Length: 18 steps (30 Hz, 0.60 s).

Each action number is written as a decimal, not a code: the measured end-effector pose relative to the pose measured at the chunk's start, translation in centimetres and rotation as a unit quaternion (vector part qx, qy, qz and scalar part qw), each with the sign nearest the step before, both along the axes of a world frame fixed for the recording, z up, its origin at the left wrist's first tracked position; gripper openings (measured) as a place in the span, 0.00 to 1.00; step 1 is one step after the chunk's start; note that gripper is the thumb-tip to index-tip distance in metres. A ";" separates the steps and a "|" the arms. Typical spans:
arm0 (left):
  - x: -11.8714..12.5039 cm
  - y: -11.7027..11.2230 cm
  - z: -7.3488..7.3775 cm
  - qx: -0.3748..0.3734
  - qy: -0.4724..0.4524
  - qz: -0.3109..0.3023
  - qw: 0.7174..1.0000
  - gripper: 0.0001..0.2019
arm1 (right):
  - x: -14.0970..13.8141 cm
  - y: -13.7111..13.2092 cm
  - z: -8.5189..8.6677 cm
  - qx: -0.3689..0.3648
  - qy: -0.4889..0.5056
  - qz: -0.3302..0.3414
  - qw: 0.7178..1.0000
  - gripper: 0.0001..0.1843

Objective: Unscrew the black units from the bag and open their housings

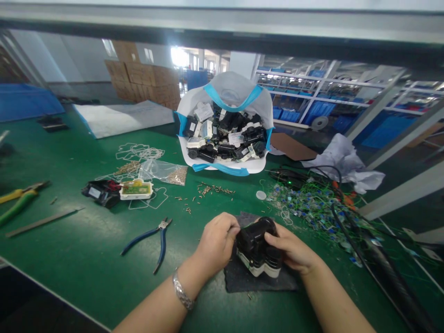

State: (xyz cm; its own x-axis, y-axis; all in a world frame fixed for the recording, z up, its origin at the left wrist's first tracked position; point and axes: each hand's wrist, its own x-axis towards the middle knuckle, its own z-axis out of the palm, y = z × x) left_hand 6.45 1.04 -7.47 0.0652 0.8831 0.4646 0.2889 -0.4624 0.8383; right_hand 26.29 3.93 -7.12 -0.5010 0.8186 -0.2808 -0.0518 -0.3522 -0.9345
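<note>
Both my hands grip a black plastic device with a cream base [258, 249], resting on a dark grey felt pad [243, 277] on the green table. My left hand [217, 243], a silver bracelet on its wrist, closes on the device's left side. My right hand [293, 249] holds its right side with the thumb on top. Behind it stands a white bag with blue trim [225, 88], full of similar black and white devices.
Blue-handled pliers [152, 238] lie left of my hands; yellow-green pliers [17, 199] and a metal strip [41, 222] are farther left. An opened device with a circuit board [135, 188], a plastic bag of screws [166, 172], loose screws [211, 189] and tangled green wires with blue parts [312, 208] surround the pad.
</note>
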 end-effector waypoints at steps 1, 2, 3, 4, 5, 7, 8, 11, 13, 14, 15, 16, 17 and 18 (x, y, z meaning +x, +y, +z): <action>0.3 0.0 0.0 -0.012 -0.021 0.012 1.000 0.06 | -0.1 -0.1 0.0 -0.003 0.001 -0.003 1.000 0.30; 0.6 0.0 0.0 -0.034 -0.050 0.027 0.998 0.06 | -0.2 -0.1 -0.1 -0.006 0.002 -0.007 1.000 0.30; 0.9 0.1 0.0 -0.068 -0.093 0.040 0.992 0.06 | -0.3 -0.2 -0.1 -0.009 0.005 -0.014 1.000 0.30; 1.3 0.2 0.0 -0.115 -0.153 0.046 0.981 0.06 | -0.3 -0.2 -0.2 -0.011 0.008 -0.020 1.000 0.30; 1.6 0.3 0.1 -0.163 -0.217 0.044 0.961 0.07 | -0.4 -0.2 -0.3 -0.011 0.011 -0.025 1.000 0.30; 2.0 0.6 0.4 -0.237 -0.320 0.022 0.917 0.11 | -0.5 -0.2 -0.5 -0.008 0.020 -0.028 0.999 0.30; 2.2 0.7 0.5 -0.255 -0.350 0.009 0.901 0.13 | -0.5 -0.2 -0.6 -0.006 0.024 -0.025 0.999 0.30; 2.0 1.1 1.1 -0.251 -0.388 -0.015 0.887 0.15 | -0.6 -0.3 -0.5 0.003 0.030 -0.021 0.999 0.30; 1.6 1.3 1.3 -0.247 -0.414 -0.031 0.876 0.15 | -0.6 -0.4 -0.3 0.014 0.026 -0.028 0.999 0.30; 1.4 1.3 1.4 -0.248 -0.421 -0.040 0.871 0.16 | -0.7 -0.4 -0.1 0.021 0.022 -0.033 0.999 0.30; 1.1 1.4 1.4 -0.252 -0.419 -0.049 0.871 0.17 | -0.7 -0.5 0.0 0.028 0.019 -0.036 0.999 0.29; 0.9 1.4 1.4 -0.256 -0.409 -0.058 0.874 0.17 | -0.7 -0.5 0.1 0.033 0.015 -0.037 0.999 0.29; 0.8 1.4 1.5 -0.260 -0.390 -0.066 0.881 0.17 | -0.8 -0.6 0.2 0.036 0.012 -0.037 0.999 0.29; 0.6 1.4 1.5 -0.262 -0.362 -0.069 0.892 0.16 | -0.8 -0.6 0.3 0.037 0.007 -0.035 0.999 0.30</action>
State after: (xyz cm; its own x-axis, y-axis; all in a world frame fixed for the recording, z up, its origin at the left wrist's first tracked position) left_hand 7.09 2.44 -5.97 0.0411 0.9981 -0.0459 -0.4447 0.0594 0.8937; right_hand 25.52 3.30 -6.83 -0.4447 0.8703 -0.2115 -0.0873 -0.2771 -0.9569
